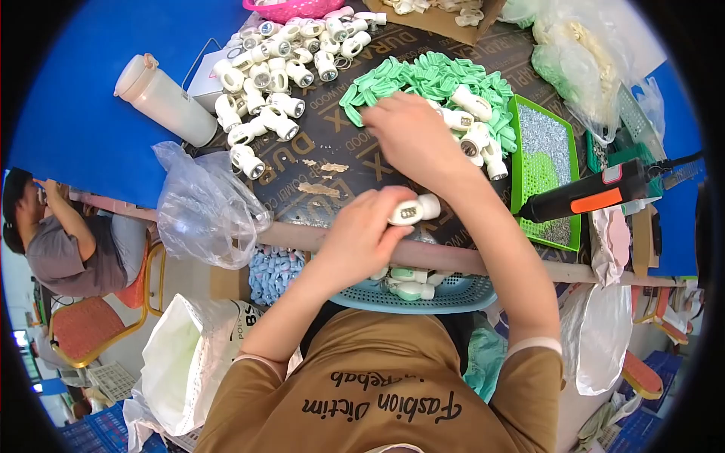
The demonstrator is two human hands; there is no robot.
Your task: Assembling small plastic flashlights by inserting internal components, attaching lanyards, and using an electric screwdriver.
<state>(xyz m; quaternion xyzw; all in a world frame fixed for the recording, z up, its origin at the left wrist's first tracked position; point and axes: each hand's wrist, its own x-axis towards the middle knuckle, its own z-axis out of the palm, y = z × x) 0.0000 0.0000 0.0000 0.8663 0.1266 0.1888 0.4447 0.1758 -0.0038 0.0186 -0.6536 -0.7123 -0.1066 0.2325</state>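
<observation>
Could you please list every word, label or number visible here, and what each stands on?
Wording not copied, only located:
Brown shirt: black words, upside down, readable.
Dark tabletop: large repeated lettering, partly covered.
White sack: black letters, partly hidden.
Black-and-orange corded tool: label too small to read.
White piece in left hand: nothing readable.

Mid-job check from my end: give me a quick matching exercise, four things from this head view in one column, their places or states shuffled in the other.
Things
1. Left hand
2. Right hand
3. Black cylindrical power tool with an orange strip
4. Light-blue perforated plastic basket

Places or states
A. Just below the pinkish table edge in the picture
B. Holding a white plastic flashlight body
C. Its tip over a bright-green rectangular tray
D. At the heap of mint-green plastic pieces

Pairs: 1-B, 2-D, 3-C, 4-A
</observation>
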